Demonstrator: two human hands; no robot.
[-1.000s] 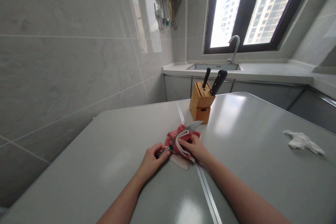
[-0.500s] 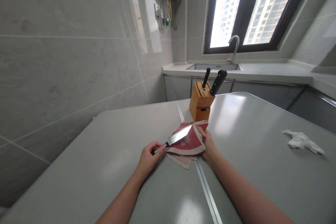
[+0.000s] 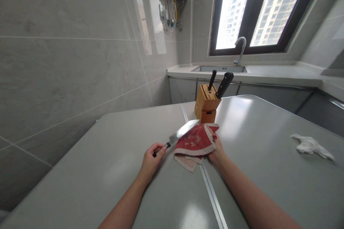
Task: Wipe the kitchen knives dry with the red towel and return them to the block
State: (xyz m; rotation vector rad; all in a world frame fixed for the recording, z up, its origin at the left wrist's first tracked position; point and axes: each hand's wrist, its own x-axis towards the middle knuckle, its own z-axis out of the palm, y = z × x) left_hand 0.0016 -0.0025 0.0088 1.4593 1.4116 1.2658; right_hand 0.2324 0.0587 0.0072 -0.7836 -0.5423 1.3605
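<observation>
Left of centre, my left hand [image 3: 152, 158] is closed around the dark handle of a kitchen knife [image 3: 183, 131]. Its shiny, broad blade points away and to the right, with the tip near the foot of the knife block. A red cloth with pale edging [image 3: 195, 142] hangs from my right hand [image 3: 216, 149], whose fingers are closed on it and partly hidden beneath it. The blade lies along the cloth's upper left edge; whether they touch I cannot tell. Just beyond stands a wooden knife block [image 3: 207, 103] holding two black-handled knives [image 3: 224, 85].
A crumpled white cloth or tissue [image 3: 311, 146] lies on the right of the grey table [image 3: 107, 171]. A metal strip [image 3: 212, 189] runs along the tabletop. Behind are a counter with a sink [image 3: 220, 69] and a faucet [image 3: 242, 48] under the window.
The knife has shifted out from over the cloth to its upper left edge, showing more of the blade. The cloth and my right hand have moved slightly right.
</observation>
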